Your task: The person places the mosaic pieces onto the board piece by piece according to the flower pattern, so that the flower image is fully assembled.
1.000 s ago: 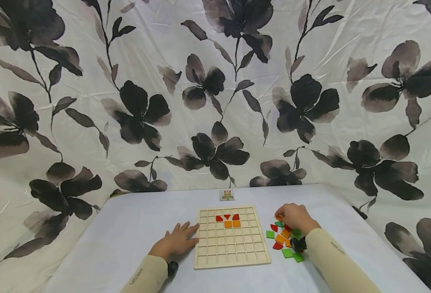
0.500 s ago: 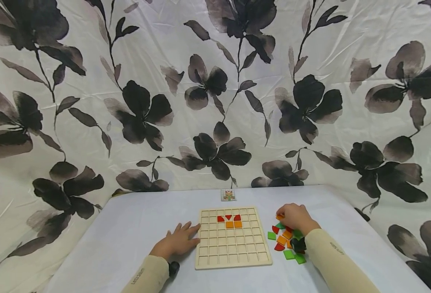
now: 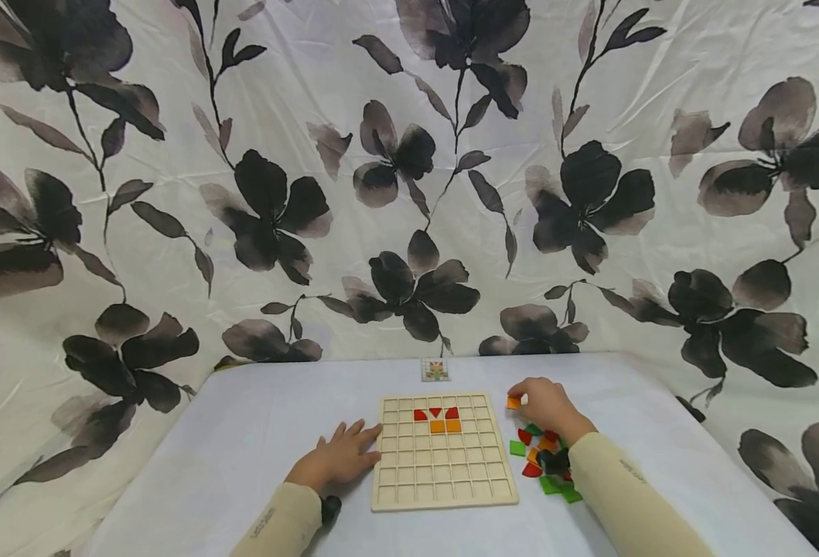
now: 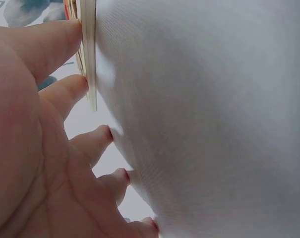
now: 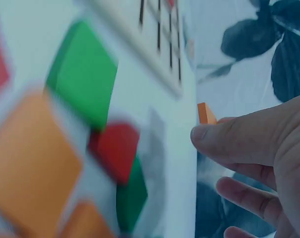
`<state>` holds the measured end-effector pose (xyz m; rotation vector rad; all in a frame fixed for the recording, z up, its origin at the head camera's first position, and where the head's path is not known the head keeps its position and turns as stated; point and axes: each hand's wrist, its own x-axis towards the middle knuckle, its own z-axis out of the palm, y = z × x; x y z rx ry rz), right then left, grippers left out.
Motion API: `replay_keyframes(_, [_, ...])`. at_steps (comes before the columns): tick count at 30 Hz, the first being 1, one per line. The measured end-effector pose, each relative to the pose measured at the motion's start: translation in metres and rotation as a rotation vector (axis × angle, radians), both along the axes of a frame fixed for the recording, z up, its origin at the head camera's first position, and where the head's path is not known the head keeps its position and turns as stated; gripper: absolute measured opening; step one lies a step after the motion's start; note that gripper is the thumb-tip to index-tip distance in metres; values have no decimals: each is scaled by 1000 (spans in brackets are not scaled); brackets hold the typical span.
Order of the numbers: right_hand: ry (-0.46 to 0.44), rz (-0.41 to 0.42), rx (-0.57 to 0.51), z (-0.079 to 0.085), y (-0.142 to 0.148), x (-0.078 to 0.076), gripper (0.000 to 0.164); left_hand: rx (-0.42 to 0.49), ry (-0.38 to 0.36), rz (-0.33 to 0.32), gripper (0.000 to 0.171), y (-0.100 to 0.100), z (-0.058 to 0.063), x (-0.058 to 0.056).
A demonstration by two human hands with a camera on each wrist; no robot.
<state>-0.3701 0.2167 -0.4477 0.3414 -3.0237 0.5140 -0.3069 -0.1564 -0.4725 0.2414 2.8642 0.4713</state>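
Observation:
A wooden grid board [image 3: 444, 480] lies on the white table, with red and orange tiles [image 3: 435, 419] set in its upper rows. My left hand [image 3: 339, 458] lies flat on the table, fingertips [image 4: 80, 84] against the board's left edge [image 4: 89, 54]. My right hand [image 3: 544, 404] hovers right of the board's top corner and pinches a small orange tile [image 3: 513, 402] [image 5: 205, 114] between thumb and fingers. Below it sits a loose pile of red, green and orange tiles [image 3: 541, 460] [image 5: 80, 74].
A small picture card [image 3: 435, 370] lies at the table's far edge behind the board. A flower-print cloth [image 3: 409, 178] hangs as a backdrop around the table [image 3: 256, 433]. The table's edges fall away left and right.
My right hand has lifted off the tile pile with an orange tile and moved up and left toward the board. The left hand has stayed put.

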Motion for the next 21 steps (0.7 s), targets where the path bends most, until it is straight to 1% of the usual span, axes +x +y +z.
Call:
replay_keyframes(5, [32,48,-66,4,-23,2,25,6,-11,14,59,0,-1,-1])
replay_keyframes(9, [44,75,-113,3,-38,4,26,15,-17,21,59,-2,-3,-1])
replay_keyframes(14, [58,132,-149,1,-55,8,30,9,-12,17,59,-2,-3,-3])
replay_keyframes(18, [43,193,-225,1,-68,10,28,3,-5,14,59,0,-2,-4])
replay_keyframes(21, [3,235,-294,0,-76,12,27,2,-1,8,59,0,0,-3])
